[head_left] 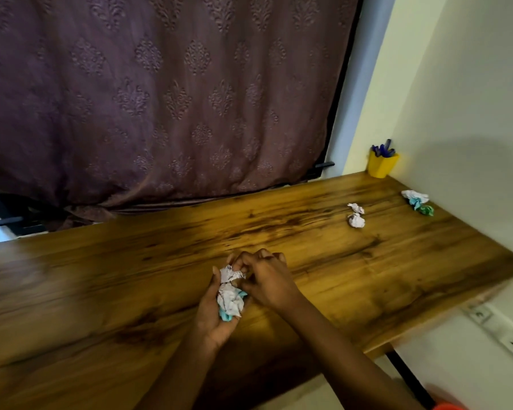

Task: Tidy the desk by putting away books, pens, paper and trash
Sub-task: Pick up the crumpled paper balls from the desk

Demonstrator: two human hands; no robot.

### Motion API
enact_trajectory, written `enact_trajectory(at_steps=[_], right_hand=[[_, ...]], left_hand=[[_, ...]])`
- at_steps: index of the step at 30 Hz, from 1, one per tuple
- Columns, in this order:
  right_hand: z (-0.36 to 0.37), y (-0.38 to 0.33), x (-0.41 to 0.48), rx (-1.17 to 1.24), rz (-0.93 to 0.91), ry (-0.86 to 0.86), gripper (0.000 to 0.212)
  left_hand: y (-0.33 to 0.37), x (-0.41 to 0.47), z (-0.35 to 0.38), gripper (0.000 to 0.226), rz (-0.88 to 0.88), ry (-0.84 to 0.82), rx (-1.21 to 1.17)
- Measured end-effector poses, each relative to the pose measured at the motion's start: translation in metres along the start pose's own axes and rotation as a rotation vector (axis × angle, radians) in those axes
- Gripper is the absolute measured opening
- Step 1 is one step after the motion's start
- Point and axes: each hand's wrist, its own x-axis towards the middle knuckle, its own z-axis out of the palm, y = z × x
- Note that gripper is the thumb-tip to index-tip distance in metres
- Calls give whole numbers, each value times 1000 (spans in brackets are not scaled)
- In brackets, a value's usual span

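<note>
Head view: crumpled paper wads (pixel 231 300) are cupped in left hand (pixel 216 319), fingers curled round them, over tabletop (pixel 131 276) toward its near edge. Top wad (pixel 230 273) is pinched by right hand (pixel 268 284). Blue pens (pixel 383 149) are stood in yellow cup (pixel 381 167) at far right corner. Loose wads (pixel 356 217) are seen near right edge.

Left grip (pixel 214 319), right grip (pixel 268 284) bare; forearms (pixel 338 344) bare.

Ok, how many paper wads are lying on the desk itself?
5: two white wads right of centre; by the wall, a white wad, teal wad and green wad clustered. More may hide there.
</note>
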Motion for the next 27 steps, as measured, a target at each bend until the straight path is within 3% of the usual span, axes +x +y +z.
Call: enact_trajectory(at_steps=[2, 5, 8, 11, 14, 16, 18, 21, 25, 27], right_hand=[[-8, 8, -6, -55, -8, 30, 32], [-13, 29, -14, -129, -22, 163, 27], [-25, 58, -20, -148, 31, 152, 30], [-37, 102, -24, -39, 143, 157, 29], [-53, 160, -25, 106, 288, 351, 24], [-66, 204, -20, 124, 390, 393, 21], [-76, 250, -14, 71, 484, 356, 26], [-83, 309, -1, 23, 542, 240, 40], [-86, 361, 32, 27, 475, 39, 58], [-81, 375, 45, -14, 382, -43, 58]], left_hand=[[-8, 10, 10, 74, -5, 29, 13], [-26, 29, 23, 44, 20, 101, 130], [-51, 49, 31, 49, -6, 115, 200], [-70, 72, 39, 30, -13, 116, 250], [-87, 103, 49, 26, -28, 111, 247], [-100, 122, 61, 26, -18, 104, 266], [-118, 144, 71, 34, -5, 114, 253], [-145, 174, 78, 24, 16, 166, 212], [-175, 207, 92, 20, 35, 170, 116], [-185, 219, 95, 56, 41, 130, 77]])
